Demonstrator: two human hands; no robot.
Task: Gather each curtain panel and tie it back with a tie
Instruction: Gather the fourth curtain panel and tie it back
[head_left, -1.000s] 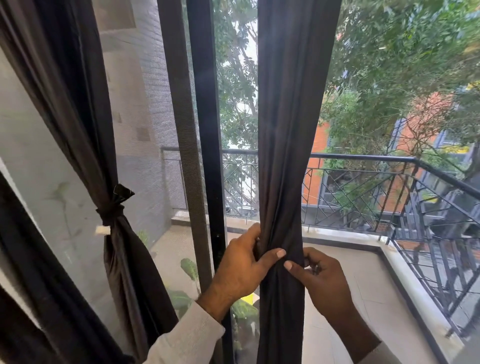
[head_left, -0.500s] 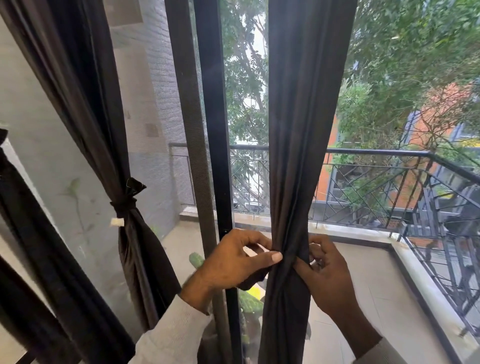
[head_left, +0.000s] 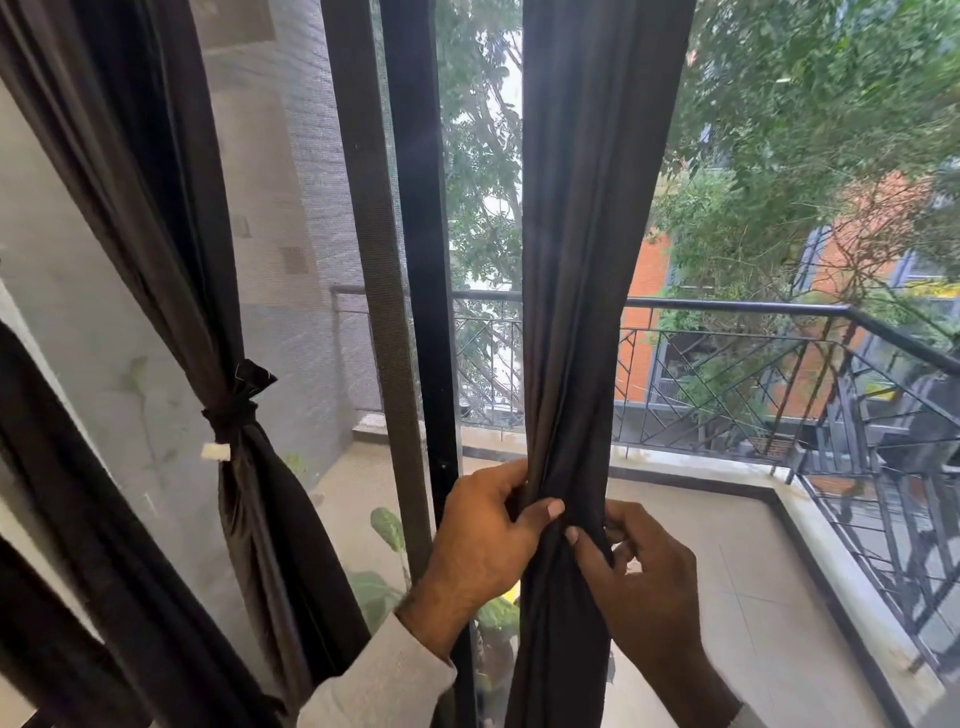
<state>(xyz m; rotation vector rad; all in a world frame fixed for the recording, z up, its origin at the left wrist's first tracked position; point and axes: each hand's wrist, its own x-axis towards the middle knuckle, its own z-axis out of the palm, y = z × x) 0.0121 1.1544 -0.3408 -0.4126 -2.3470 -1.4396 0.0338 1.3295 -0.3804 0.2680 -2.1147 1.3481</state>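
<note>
Head view of the centre curtain panel (head_left: 582, 322) being gathered at the glass door. Compared with half a second earlier, the left hand (head_left: 483, 551), then spread with its fingers partly lifted off the cloth, is now closed round the left edge of the panel, its thumb laid across the front folds; the right hand (head_left: 639, 577) has been brought closer, so that the two thumbs nearly meet at the middle of the bundle. The panel is thereby pinched to a narrow waist at the level of the hands, hanging between the door frame (head_left: 415, 260) on its left and the balcony railing (head_left: 779, 332) seen beyond. This is judged to mean that gathering is nearly complete and that the tying step is due; whether a tie is held in the right hand cannot be told, since its fingers are curled behind the cloth. Both forearms are raised from below, wrists angled inward, palms facing one another across the bundle. At the left, the other panel (head_left: 171, 218) is already cinched with a knotted tie (head_left: 236, 410).
</note>
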